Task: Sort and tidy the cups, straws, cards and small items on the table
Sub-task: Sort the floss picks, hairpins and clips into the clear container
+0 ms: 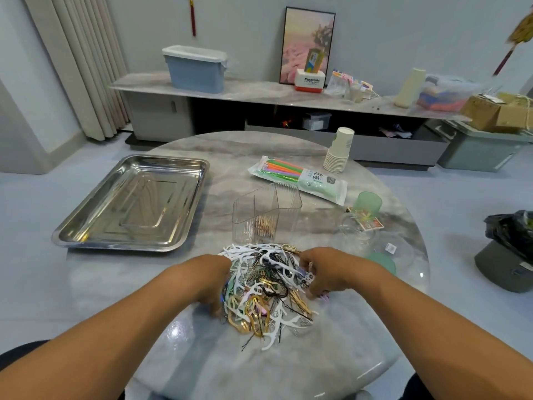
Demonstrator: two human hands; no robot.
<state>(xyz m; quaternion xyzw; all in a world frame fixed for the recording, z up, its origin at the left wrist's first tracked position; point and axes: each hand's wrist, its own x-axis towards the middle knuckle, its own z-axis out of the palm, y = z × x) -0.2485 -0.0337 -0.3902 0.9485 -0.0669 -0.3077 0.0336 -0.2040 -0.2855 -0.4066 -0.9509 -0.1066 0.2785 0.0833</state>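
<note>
A tangled pile of small items (266, 293), white floss picks, gold and pastel hair clips, black bobby pins and elastics, lies at the near middle of the round marble table (288, 368). My left hand (213, 281) presses against the pile's left side, fingers curled into it. My right hand (326, 272) touches the right side, fingertips down among the items. What either hand grips is hidden. Behind the pile stands a clear divided organizer (266, 213) with a few pins inside. A packet of coloured straws (298, 179) and a stack of paper cups (339, 151) sit further back.
A steel tray (132, 203) sits at the left. On the right are a green plastic cup (369, 202), cards (372, 223), a clear glass (353, 226) and a green lid (382, 262). A black-bagged bin (510, 252) stands on the floor at right.
</note>
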